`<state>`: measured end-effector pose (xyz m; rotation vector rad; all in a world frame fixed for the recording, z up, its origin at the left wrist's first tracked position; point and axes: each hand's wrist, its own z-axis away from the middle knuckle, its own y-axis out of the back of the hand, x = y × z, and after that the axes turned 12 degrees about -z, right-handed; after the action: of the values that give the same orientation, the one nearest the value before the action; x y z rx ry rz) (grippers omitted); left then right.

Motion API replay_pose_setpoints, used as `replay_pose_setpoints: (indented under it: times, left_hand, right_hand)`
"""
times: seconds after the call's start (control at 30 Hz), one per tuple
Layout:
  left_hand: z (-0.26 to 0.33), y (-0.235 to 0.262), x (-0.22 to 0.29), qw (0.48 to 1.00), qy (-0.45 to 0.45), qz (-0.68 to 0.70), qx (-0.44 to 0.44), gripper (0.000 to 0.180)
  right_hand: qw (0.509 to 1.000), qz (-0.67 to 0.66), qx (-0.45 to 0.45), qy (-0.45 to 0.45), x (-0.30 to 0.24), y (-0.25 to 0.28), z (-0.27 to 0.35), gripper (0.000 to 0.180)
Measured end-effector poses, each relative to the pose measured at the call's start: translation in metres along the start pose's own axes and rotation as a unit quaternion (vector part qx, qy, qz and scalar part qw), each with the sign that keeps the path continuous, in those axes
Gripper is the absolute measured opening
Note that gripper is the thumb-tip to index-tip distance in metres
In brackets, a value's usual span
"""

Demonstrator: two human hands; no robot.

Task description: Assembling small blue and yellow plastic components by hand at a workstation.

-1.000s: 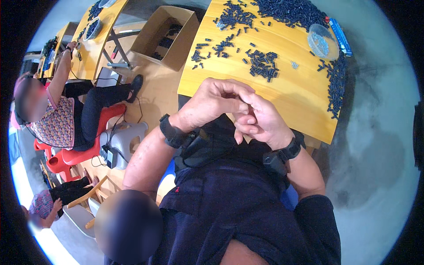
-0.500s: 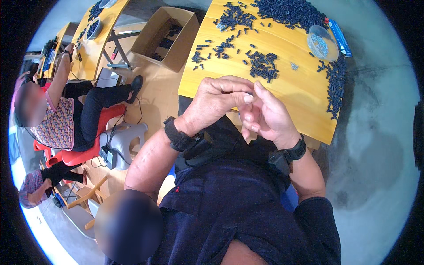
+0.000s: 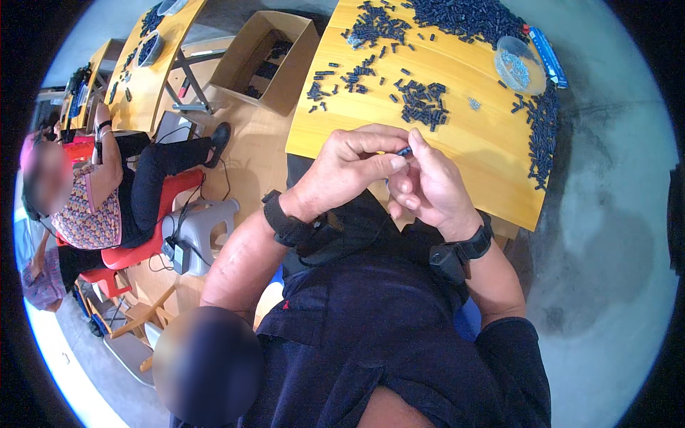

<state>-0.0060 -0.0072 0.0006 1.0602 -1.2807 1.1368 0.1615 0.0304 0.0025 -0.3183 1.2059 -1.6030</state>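
At the near edge of the yellow table, my hands meet over my lap. Between the thumb and forefinger of my left hand point(image 3: 349, 167) is a small dark cylindrical piece point(image 3: 404, 151). My right hand point(image 3: 439, 182) is closed against the same piece, its thumb at the piece's right end and its other fingers curled below. The fingers cover most of the piece. Beyond my hands lies a loose cluster of similar black pieces point(image 3: 424, 103). To its right sits a little pile of small silvery parts point(image 3: 474, 104).
A clear round tub point(image 3: 519, 68) of small light-coloured parts stands at the table's right edge, beside a blue box point(image 3: 548, 58). Heaps of black pieces point(image 3: 467, 20) cover the far side. An open cardboard carton point(image 3: 285, 68) is left of the table. Another person point(image 3: 89, 192) sits further left.
The dark piece shows more between my fingertips now; my hands have barely shifted. At the left, the seated person's arm has drawn back from the other table.
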Motion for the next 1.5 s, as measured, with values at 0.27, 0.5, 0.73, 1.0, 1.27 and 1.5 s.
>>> replay_pose_setpoints:
  times: [0.27,0.5,0.73,1.0,1.27,1.5]
  left_hand:
    - [-0.004,0.001,0.007,0.999,0.039,0.014,-0.012,0.017]
    - [-0.004,0.001,-0.003,0.997,0.067,0.025,0.008,0.018]
    - [-0.011,0.004,-0.038,0.989,0.105,-0.107,0.015,0.034]
    - [-0.011,0.029,-0.085,0.959,0.221,-0.168,0.055,0.028]
    - [-0.032,0.039,-0.102,0.931,0.163,-0.293,0.145,0.022]
    - [-0.031,0.041,-0.115,0.943,0.175,-0.216,0.185,0.018]
  right_hand:
    - [1.0,-0.012,-0.02,0.01,0.0,0.002,-0.002,0.046]
    - [1.0,-0.013,-0.01,-0.004,-0.001,0.005,-0.004,0.042]
    - [0.977,0.137,0.143,0.077,-0.016,0.048,0.002,0.039]
    - [0.933,-0.262,0.168,0.18,-0.107,0.18,0.032,0.038]
    - [0.959,-0.103,0.203,0.167,-0.079,0.144,0.011,0.027]
    - [0.894,0.333,0.235,0.185,-0.047,0.089,-0.039,0.015]
